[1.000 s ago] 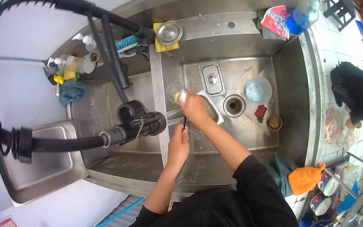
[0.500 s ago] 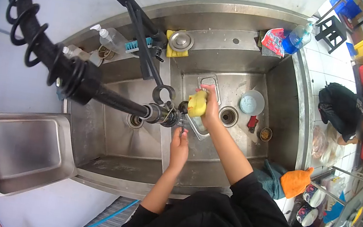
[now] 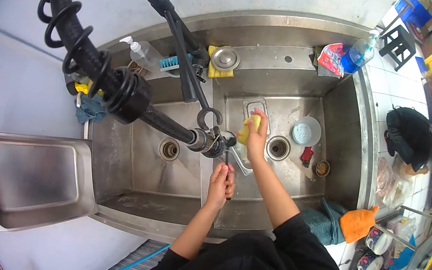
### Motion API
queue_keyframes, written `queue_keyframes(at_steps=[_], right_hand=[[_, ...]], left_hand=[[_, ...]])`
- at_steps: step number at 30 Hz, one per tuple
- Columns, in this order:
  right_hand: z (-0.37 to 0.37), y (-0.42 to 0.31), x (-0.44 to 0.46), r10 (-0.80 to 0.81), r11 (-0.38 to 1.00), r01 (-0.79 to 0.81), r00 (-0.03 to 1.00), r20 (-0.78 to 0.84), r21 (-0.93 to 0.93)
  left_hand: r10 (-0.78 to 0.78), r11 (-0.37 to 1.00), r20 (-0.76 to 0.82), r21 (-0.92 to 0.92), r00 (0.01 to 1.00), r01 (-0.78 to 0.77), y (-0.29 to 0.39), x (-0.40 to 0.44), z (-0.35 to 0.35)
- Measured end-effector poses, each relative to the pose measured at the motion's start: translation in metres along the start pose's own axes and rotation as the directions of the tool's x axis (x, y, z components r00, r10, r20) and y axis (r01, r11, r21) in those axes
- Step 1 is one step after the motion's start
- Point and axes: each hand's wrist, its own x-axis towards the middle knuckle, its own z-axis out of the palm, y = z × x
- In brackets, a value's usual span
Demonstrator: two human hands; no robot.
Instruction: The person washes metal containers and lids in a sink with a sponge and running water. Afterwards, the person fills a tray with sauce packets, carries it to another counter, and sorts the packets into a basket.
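Note:
My left hand (image 3: 219, 185) is closed around the dark handle of a ladle-like utensil (image 3: 227, 158). The utensil points up and away from me, its rounded head close to the faucet nozzle (image 3: 217, 146). In my right hand (image 3: 256, 141) is a yellow sponge (image 3: 249, 129), held just beside the utensil's head, and I cannot tell whether they touch. Both hands are over the right sink basin (image 3: 286, 190), near the divider. Below my right hand lies a rectangular metal pan or lid (image 3: 258, 106), partly hidden by the hand and sponge.
The black spring faucet hose (image 3: 71, 18) arches over the left side. A white tub (image 3: 307, 131), a red object (image 3: 307, 155) and a small bowl (image 3: 322, 168) sit in the right basin. A metal tray (image 3: 36, 181) stands at left. Another person (image 3: 410, 136) is at the right.
The whole view has shifted slightly. My right hand has turned, its fingers now curled more around the sponge. My left hand shows a fuller grip on the utensil's handle.

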Motion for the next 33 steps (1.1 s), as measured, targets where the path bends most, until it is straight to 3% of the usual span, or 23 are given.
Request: queue_keyframes(at_steps=[1,2,4,5,6,8,9,12,14,16,17,18,19,22,24,26,27,28,29,30,31,32,33], right_hand=[[-0.003,-0.004,-0.001,-0.040,0.997,0.051,0.984,0.175,-0.060],[-0.001,-0.004,-0.007,-0.043,0.997,0.054,0.984,0.173,-0.057],[0.006,-0.012,-0.026,0.105,0.969,-0.189,0.896,0.432,0.157],[0.002,-0.017,-0.025,0.115,0.993,-0.088,0.847,0.519,-0.076],[-0.004,-0.012,-0.024,0.119,0.993,-0.089,0.848,0.516,-0.083],[-0.016,0.003,-0.022,0.297,0.734,-0.607,0.691,0.659,0.306],[-0.017,-0.003,-0.020,0.434,0.558,-0.725,0.669,0.603,0.404],[-0.024,0.003,-0.008,0.497,0.701,-0.683,0.674,0.547,0.206],[-0.025,0.006,-0.006,0.496,0.683,-0.704,0.643,0.583,0.195],[-0.018,0.006,-0.006,0.531,0.847,-0.508,0.829,0.175,-0.159],[-0.016,0.008,-0.008,0.536,0.843,-0.514,0.825,0.178,-0.159],[-0.013,0.009,-0.011,0.322,0.881,-0.245,0.937,0.135,-0.404],[-0.011,0.011,-0.013,0.079,0.783,0.037,0.984,0.158,-0.621],[-0.012,0.014,-0.011,-0.036,0.757,0.230,0.950,0.311,-0.612],[-0.021,0.011,-0.004,-0.012,0.748,0.208,0.954,0.300,-0.630],[-0.020,-0.020,-0.007,0.125,0.975,-0.116,0.992,0.034,-0.189],[-0.014,-0.034,-0.013,0.147,0.985,-0.141,0.988,0.055,-0.104],[-0.011,-0.032,-0.018,0.151,0.984,-0.145,0.987,0.057,-0.104],[-0.008,-0.029,-0.027,0.059,0.907,0.061,0.961,0.269,-0.416],[-0.006,-0.026,-0.037,0.047,0.714,0.308,0.875,0.482,-0.629],[-0.007,-0.013,-0.043,-0.118,0.632,0.524,0.793,0.597,-0.571],[-0.012,-0.003,-0.047,-0.122,0.632,0.525,0.794,0.596,-0.570],[-0.014,0.002,-0.047,-0.069,0.764,0.328,0.897,0.436,-0.556]], left_hand=[[-0.065,0.997,0.061,-0.028,0.996,0.067,0.000,0.000,-0.002],[-0.064,0.998,0.063,-0.025,0.996,0.066,0.000,0.005,-0.007],[-0.245,0.957,0.190,-0.113,0.951,0.269,-0.003,0.013,-0.016],[-0.246,0.955,0.194,-0.119,0.950,0.272,-0.004,0.015,-0.017],[-0.318,0.928,0.274,-0.105,0.908,0.357,-0.002,0.016,-0.017],[-0.382,0.896,0.347,-0.087,0.856,0.435,-0.002,0.018,-0.020],[-0.388,0.859,0.430,-0.153,0.816,0.489,-0.005,0.021,-0.026],[-0.392,0.805,0.500,-0.219,0.772,0.551,-0.014,0.029,-0.037],[-0.405,0.795,0.493,-0.225,0.770,0.563,-0.021,0.028,-0.040],[-0.375,0.922,0.162,-0.040,0.913,0.386,-0.026,0.026,-0.029],[-0.375,0.922,0.154,-0.042,0.914,0.385,-0.033,0.027,-0.018],[-0.129,0.984,0.013,0.125,0.992,0.126,-0.037,0.029,0.001],[0.152,0.940,-0.076,0.319,0.985,-0.121,-0.038,0.031,0.011],[0.201,0.896,-0.024,0.408,0.979,-0.174,-0.028,0.040,0.006],[0.198,0.899,-0.078,0.413,0.977,-0.149,-0.021,0.042,-0.001],[0.364,0.814,-0.090,0.514,0.927,-0.270,-0.019,0.049,-0.008],[0.623,0.526,0.112,0.673,0.774,-0.521,-0.028,0.060,-0.014],[0.623,0.526,0.108,0.675,0.774,-0.518,-0.024,0.056,-0.012],[0.280,0.806,0.097,0.517,0.955,-0.289,-0.018,0.052,-0.011],[-0.106,0.937,0.158,0.346,0.982,0.045,-0.014,0.046,-0.010],[0.055,0.950,-0.002,0.307,0.998,-0.052,-0.020,0.045,-0.002],[0.056,0.950,0.000,0.309,0.998,-0.054,-0.024,0.046,-0.005],[0.130,0.946,0.008,0.300,0.992,-0.126,-0.024,0.049,-0.007]])
